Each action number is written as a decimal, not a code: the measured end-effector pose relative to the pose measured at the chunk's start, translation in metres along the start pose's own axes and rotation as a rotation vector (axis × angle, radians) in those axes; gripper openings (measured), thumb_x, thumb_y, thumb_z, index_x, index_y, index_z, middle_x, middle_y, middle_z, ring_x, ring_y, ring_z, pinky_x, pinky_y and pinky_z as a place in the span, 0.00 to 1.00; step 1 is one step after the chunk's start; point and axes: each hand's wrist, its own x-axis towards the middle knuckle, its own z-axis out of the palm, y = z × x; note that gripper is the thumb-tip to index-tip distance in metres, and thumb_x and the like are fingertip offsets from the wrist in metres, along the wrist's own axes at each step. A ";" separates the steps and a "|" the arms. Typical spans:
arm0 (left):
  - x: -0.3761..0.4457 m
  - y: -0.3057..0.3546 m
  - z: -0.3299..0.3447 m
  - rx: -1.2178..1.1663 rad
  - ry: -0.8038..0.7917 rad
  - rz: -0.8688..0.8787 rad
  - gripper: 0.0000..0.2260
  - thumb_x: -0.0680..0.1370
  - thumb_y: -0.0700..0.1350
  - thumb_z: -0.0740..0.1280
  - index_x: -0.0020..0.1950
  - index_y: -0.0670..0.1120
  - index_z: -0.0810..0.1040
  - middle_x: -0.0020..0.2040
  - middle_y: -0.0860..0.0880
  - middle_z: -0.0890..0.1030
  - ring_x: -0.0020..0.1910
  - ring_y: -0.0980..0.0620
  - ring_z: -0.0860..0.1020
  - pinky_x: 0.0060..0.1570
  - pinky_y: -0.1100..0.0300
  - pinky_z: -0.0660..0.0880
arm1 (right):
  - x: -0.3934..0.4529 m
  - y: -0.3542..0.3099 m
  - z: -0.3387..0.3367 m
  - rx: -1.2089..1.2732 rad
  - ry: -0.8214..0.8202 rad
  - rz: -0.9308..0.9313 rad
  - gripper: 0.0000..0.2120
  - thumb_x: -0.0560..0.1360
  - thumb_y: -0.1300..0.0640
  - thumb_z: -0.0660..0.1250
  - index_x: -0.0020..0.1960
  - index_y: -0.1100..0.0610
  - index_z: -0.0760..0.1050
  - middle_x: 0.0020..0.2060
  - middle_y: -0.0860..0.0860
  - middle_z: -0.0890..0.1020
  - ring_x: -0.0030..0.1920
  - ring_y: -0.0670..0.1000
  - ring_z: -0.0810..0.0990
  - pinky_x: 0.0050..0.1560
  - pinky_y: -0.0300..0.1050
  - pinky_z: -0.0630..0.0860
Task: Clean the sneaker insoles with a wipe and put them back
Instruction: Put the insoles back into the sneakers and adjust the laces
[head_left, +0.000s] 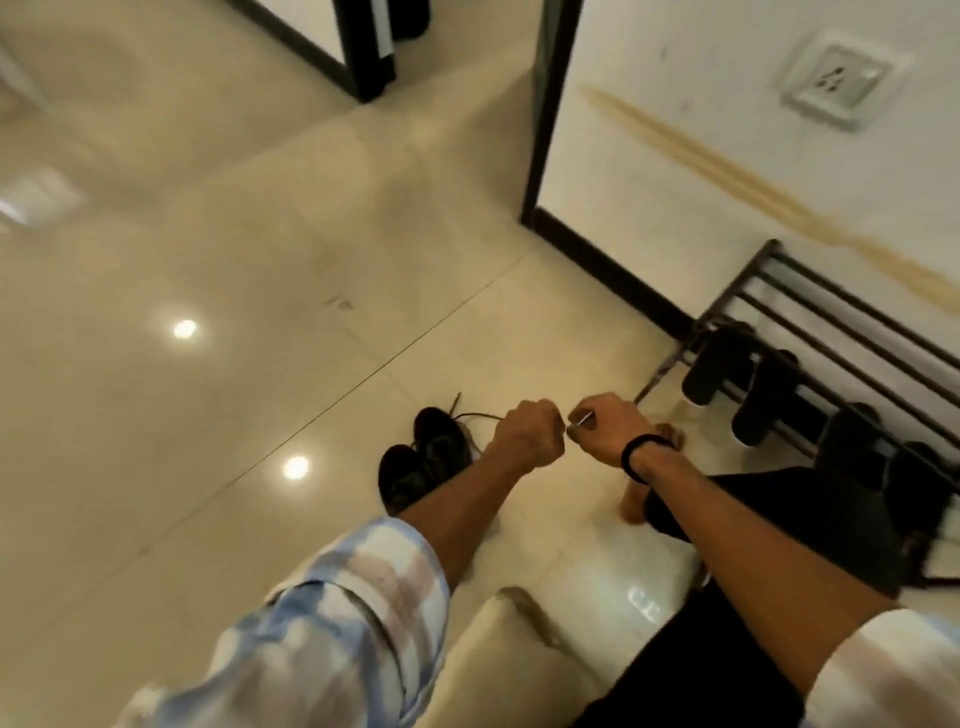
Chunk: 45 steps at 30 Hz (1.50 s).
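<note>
Where both arms reach forward over the tiled floor (260, 312): fists meet side by side.
Left hand (530, 434): fingers curled tight; contents hidden.
Right hand (605, 428): fingers curled, pinching a thin pale item, too blurred to name; black band on wrist.
Black sneakers (423, 457): paired on the floor, just left of the hands, laces loose.
Shoe rack (810, 332): against the wall, dark footwear on it.

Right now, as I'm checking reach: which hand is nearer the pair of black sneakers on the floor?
Left. The left hand is beside the black sneakers, just to their right. The right hand is farther right, beyond the left hand, toward the shoe rack.
</note>
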 end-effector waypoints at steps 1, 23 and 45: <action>-0.002 -0.021 0.014 -0.008 -0.036 -0.064 0.13 0.79 0.49 0.67 0.61 0.46 0.81 0.63 0.43 0.80 0.61 0.40 0.80 0.58 0.49 0.79 | 0.002 -0.004 0.017 0.020 -0.047 0.014 0.10 0.75 0.51 0.72 0.55 0.51 0.82 0.54 0.53 0.83 0.52 0.53 0.82 0.54 0.45 0.78; 0.009 -0.120 0.110 -0.012 -0.249 -0.420 0.15 0.80 0.41 0.67 0.66 0.41 0.78 0.63 0.42 0.79 0.61 0.43 0.80 0.60 0.51 0.80 | 0.018 0.016 0.100 0.062 -0.324 0.034 0.11 0.79 0.46 0.66 0.55 0.51 0.80 0.50 0.52 0.84 0.50 0.54 0.83 0.58 0.54 0.80; -0.160 0.198 -0.100 0.274 0.290 0.655 0.13 0.73 0.54 0.78 0.47 0.47 0.82 0.42 0.50 0.82 0.38 0.51 0.76 0.44 0.57 0.76 | -0.135 0.048 -0.143 0.552 0.265 0.080 0.20 0.82 0.43 0.60 0.47 0.60 0.77 0.43 0.61 0.84 0.41 0.62 0.85 0.41 0.56 0.83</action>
